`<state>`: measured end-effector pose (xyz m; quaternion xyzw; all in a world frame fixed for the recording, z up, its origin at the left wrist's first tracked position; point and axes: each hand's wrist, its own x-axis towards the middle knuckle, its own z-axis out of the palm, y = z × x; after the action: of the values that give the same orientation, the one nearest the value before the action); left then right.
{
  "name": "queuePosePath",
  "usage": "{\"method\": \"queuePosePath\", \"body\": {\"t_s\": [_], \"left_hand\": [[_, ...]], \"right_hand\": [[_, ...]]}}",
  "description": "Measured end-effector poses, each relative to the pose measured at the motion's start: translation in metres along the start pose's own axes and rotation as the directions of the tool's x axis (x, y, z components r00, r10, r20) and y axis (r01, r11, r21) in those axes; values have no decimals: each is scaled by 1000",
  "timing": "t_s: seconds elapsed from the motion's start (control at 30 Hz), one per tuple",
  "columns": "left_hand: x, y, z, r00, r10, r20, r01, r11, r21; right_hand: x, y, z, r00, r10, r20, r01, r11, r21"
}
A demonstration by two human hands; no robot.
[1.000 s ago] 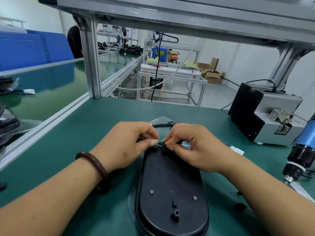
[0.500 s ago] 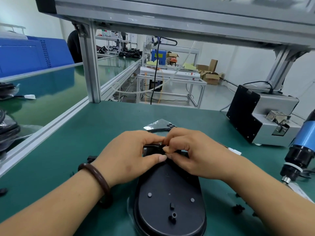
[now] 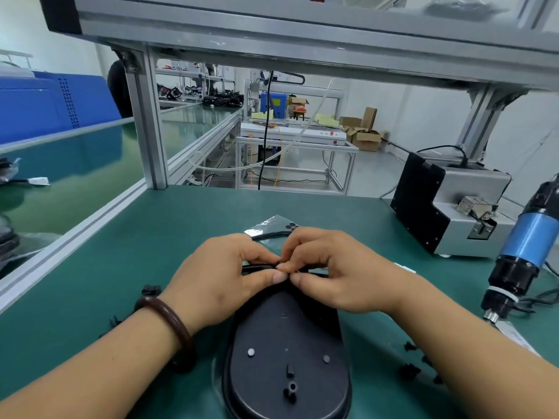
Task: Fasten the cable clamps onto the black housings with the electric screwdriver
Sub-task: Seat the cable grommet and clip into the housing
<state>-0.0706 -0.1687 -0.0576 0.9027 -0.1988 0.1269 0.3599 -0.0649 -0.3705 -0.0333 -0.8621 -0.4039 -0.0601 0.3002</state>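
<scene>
At the far end of the black housing [image 3: 287,343], left hand [image 3: 217,279] and right hand [image 3: 341,276] pinch a cable [image 3: 257,267], fingers [image 3: 266,278] curled

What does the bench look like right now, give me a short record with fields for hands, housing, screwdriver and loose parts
left hand: pinches the black cable at the housing's far end
right hand: pinches the same cable, fingertips meeting the left's
black housing: lies flat on the green mat, between the forearms
electric screwdriver: at right, tip down, in neither hand
loose parts: small black pieces on the mat, right of the housing
</scene>
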Motion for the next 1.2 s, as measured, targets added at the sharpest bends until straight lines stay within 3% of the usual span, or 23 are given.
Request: {"method": "queuePosePath", "body": {"t_s": [0.13, 0.33, 0.57, 0.73, 1.0, 1.1, 1.2], "left_hand": [[6, 0, -2, 996, -18, 89, 33, 985, -172], [11, 0, -11, 983, 73, 168, -58, 994, -96], [8, -7, -25, 951, 80, 299, -47, 992, -116], [9, -7, -27, 957, 96, 274, -118, 991, 65], [6, -8, -21, 961, 117, 251, -86, 988, -132], [-2, -8, -21, 966, 71, 249, -36, 989, -144], [-8, -2, -17, 983, 86, 161, -80, 996, -42]], "right_hand": [[-1, -1, -1, 1000, 22, -8, -22, 999, 25], [-2, 3, 1, 998, -12, -59, 16, 998, 60], [-1, 2, 6, 992, -112, -63, 115, 993, 35], [2, 2, 8, 988, -139, -68, 142, 989, 35], [1, 6, 10, 989, -118, -84, 125, 988, 86], [1, 6, 10, 989, -120, -90, 127, 990, 69], [1, 6, 10, 988, -128, -82, 132, 990, 49]]}}
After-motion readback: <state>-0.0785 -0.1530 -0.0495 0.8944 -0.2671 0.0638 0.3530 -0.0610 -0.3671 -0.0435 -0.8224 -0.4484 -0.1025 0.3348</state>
